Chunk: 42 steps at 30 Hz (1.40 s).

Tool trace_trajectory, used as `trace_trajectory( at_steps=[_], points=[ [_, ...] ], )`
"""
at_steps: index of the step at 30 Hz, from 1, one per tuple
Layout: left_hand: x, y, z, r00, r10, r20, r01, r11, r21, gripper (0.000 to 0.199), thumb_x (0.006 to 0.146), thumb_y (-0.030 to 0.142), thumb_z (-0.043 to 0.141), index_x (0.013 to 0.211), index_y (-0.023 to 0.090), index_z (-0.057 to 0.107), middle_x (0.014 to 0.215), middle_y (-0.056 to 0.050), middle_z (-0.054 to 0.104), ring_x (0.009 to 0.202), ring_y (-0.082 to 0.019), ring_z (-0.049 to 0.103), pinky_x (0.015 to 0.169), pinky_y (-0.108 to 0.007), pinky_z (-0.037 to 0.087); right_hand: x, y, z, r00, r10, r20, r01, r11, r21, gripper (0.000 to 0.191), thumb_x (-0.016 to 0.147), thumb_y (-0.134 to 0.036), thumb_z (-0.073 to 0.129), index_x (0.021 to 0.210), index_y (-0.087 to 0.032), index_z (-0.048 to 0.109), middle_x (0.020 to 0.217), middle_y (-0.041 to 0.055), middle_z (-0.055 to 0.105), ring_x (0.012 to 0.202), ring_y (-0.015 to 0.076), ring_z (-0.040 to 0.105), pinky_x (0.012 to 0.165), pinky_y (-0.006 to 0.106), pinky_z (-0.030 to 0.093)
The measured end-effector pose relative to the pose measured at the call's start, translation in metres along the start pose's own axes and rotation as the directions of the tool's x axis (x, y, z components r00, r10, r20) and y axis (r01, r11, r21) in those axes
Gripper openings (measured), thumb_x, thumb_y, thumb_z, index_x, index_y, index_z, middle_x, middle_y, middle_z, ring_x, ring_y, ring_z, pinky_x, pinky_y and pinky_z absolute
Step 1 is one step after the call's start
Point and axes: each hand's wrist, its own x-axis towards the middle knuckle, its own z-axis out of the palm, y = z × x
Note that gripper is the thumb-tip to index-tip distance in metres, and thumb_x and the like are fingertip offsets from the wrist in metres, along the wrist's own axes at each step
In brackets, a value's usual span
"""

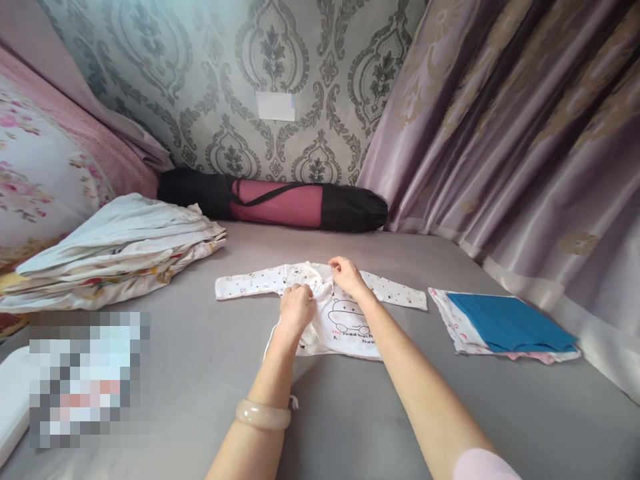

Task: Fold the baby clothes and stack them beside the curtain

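A small white baby shirt (pixel 320 337) lies spread on the grey sheet, its speckled sleeves stretched out to both sides. A cartoon animal and lettering are printed on its front. My left hand (pixel 299 307), with a pale bangle (pixel 263 415) on the wrist, is closed on the shirt's front just below the neckline. Close to the right side of the collar, my right hand (pixel 346 275) pinches the shirt's edge; the exact bit between its fingertips is too small to make out. A thin white tie hangs beside my left forearm.
Folded cloths (pixel 515 323), blue on top, lie at the right. A pile of pale fabric (pixel 120 233) sits at the left, near a blurred item (pixel 95 380). A black and pink rolled bag (pixel 280 203) rests against the patterned wall. Purple curtains (pixel 480 120) hang on the right.
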Motion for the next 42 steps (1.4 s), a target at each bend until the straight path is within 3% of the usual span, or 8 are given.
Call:
trace_trajectory(
  at_steps=[5,8,12,19,25,31,36,42],
  points=[
    [0.000,0.000,0.001,1.000,0.009,-0.008,-0.009,1.000,0.029,0.024,0.085,0.018,0.047,0.101,0.015,0.065,0.112,-0.013,0.063,0.103,-0.027,0.056,0.084,-0.032,0.041,-0.039,-0.005,0.013,0.995,-0.094,0.036,0.098,0.983,-0.156,0.020,0.089,-0.014,0.048,0.095,-0.017,0.067,0.101,0.0078,0.065,0.102,0.0185,0.056,0.093,0.029,0.042],
    [0.000,-0.001,0.002,0.999,0.033,-0.023,-0.033,0.999,0.030,0.026,0.084,0.014,0.048,0.105,0.013,0.062,0.111,-0.014,0.063,0.101,-0.026,0.057,0.085,-0.032,0.041,-0.057,-0.012,0.030,0.993,-0.111,0.039,0.117,0.969,-0.220,0.029,0.094,-0.023,0.042,0.111,-0.015,0.063,0.118,0.0122,0.061,0.116,0.0219,0.050,0.099,0.031,0.038],
    [0.002,-0.004,0.004,0.998,0.059,-0.033,-0.059,0.998,0.010,0.028,0.082,0.012,0.049,0.108,0.013,0.061,0.108,-0.013,0.064,0.103,-0.026,0.057,0.086,-0.031,0.042,-0.070,-0.015,0.044,0.994,-0.077,0.083,0.099,0.946,-0.310,0.049,0.098,-0.031,0.030,0.140,-0.009,0.042,0.151,0.0143,0.036,0.140,0.0259,0.026,0.113,0.040,0.020],
    [0.002,-0.013,-0.002,0.987,0.134,-0.085,-0.140,0.989,-0.056,0.025,0.084,0.015,0.051,0.107,0.014,0.062,0.105,-0.013,0.065,0.102,-0.024,0.059,0.086,-0.032,0.045,-0.070,-0.014,0.047,0.994,-0.083,0.069,0.098,0.959,-0.265,0.053,0.096,-0.031,0.032,0.142,-0.007,0.040,0.153,0.0146,0.032,0.143,0.0248,0.022,0.117,0.041,0.011],
    [-0.023,-0.009,-0.020,0.944,0.329,-0.010,-0.329,0.944,-0.001,0.019,0.084,0.015,0.049,0.094,0.017,0.065,0.095,-0.009,0.065,0.091,-0.022,0.059,0.082,-0.033,0.046,-0.072,0.002,0.012,0.998,-0.066,-0.017,0.067,0.993,0.092,0.042,0.089,-0.021,0.041,0.128,-0.017,0.056,0.138,0.0104,0.053,0.127,0.0169,0.048,0.104,0.030,0.037],
    [-0.050,-0.026,-0.014,0.735,0.665,0.131,-0.669,0.743,-0.021,0.014,0.087,0.018,0.050,0.094,0.020,0.062,0.098,-0.006,0.063,0.099,-0.021,0.055,0.086,-0.033,0.045,-0.114,0.037,-0.047,0.983,0.165,-0.085,-0.166,0.986,-0.004,0.023,0.088,-0.020,0.045,0.095,-0.019,0.067,0.093,0.0051,0.071,0.089,0.0175,0.064,0.078,0.026,0.045],
    [-0.059,-0.039,-0.002,0.745,0.657,0.121,-0.661,0.750,-0.001,0.021,0.094,0.023,0.041,0.099,0.021,0.061,0.105,-0.007,0.061,0.098,-0.021,0.056,0.081,-0.032,0.047,-0.151,0.048,-0.066,0.955,0.297,-0.005,-0.294,0.943,-0.155,0.021,0.089,-0.025,0.046,0.081,-0.020,0.065,0.081,0.0041,0.069,0.078,0.0173,0.062,0.065,0.024,0.039],
    [-0.061,-0.035,0.010,0.763,0.638,0.108,-0.646,0.757,0.093,0.028,0.098,0.027,0.034,0.107,0.023,0.060,0.111,-0.007,0.058,0.103,-0.021,0.055,0.079,-0.031,0.048,-0.178,0.021,-0.061,0.943,0.331,0.027,-0.311,0.907,-0.283,0.022,0.092,-0.033,0.047,0.106,-0.020,0.059,0.093,0.0077,0.069,0.087,0.0211,0.063,0.067,0.026,0.037]
  ],
)
